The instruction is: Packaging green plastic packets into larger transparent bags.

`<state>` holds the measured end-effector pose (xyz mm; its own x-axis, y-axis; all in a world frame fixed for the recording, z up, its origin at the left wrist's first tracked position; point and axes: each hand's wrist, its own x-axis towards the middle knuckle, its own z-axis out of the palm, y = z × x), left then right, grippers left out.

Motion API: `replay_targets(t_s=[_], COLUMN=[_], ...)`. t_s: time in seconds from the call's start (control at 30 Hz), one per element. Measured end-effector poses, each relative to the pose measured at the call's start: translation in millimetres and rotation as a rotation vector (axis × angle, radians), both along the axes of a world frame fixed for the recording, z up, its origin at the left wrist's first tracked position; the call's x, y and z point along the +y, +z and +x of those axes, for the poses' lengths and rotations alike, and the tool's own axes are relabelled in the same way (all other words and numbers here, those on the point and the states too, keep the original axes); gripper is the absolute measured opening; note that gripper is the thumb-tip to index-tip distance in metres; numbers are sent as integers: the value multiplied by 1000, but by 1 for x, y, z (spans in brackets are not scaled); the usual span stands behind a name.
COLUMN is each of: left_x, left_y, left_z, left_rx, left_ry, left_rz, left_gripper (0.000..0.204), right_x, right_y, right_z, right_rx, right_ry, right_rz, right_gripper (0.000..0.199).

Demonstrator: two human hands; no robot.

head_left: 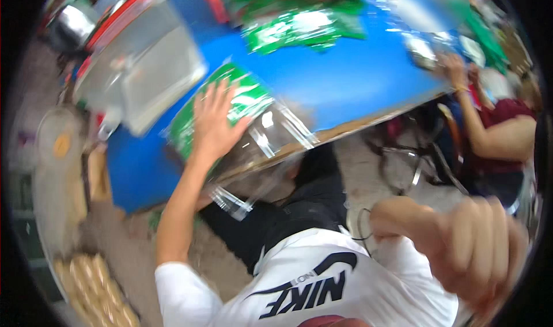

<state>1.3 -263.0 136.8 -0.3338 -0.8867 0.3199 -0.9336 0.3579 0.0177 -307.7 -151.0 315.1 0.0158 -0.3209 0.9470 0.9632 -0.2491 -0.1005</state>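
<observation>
My left hand (216, 122) lies flat with its fingers spread on a green and clear plastic bag (247, 96) at the near edge of the blue table. The bag's clear part overhangs that edge, and another clear strip-topped end (233, 203) dangles over my lap. I cannot tell how many bags are layered there. Raised close to the camera at the lower right, my right hand (481, 252) is closed, its fingers curled and smeared by motion. Whatever it may hold is hidden.
A translucent plastic tub (155, 67) stands on the blue table (334, 85), left of my hand. More green packages (305, 27) are heaped at the far side. A person in a dark red top (507, 125) works at the right end. Packed tan bundles (95, 292) sit lower left.
</observation>
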Motion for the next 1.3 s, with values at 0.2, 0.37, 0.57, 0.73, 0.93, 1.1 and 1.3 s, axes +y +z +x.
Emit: replay_targets(t_s=[0.2, 0.37, 0.57, 0.73, 0.93, 1.1, 1.3], left_x=[-2, -1, -4, -3, -1, -2, -1], left_y=[1, 11, 7, 7, 9, 15, 21], left_z=[14, 15, 13, 15, 14, 12, 7], left_rx=[-16, -38, -24, -32, -21, -42, -73], left_ry=[-147, -232, -234, -221, -210, -217, -193], left_rz=[125, 141, 118, 123, 147, 217, 268], left_gripper=[78, 78, 79, 79, 79, 80, 81], right_x=[-1, 6, 4, 4, 4, 7, 2], right_y=[-73, -89, -90, -93, -96, -100, -111], right_z=[18, 45, 45, 44, 47, 49, 55], right_rx=[354, 565, 623, 649, 694, 755, 780], right_ry=[-117, -35, 44, -1, 9, 126, 63], right_rz=[714, 749, 765, 708, 687, 740, 641], right_gripper=[13, 18, 21, 14, 12, 21, 33])
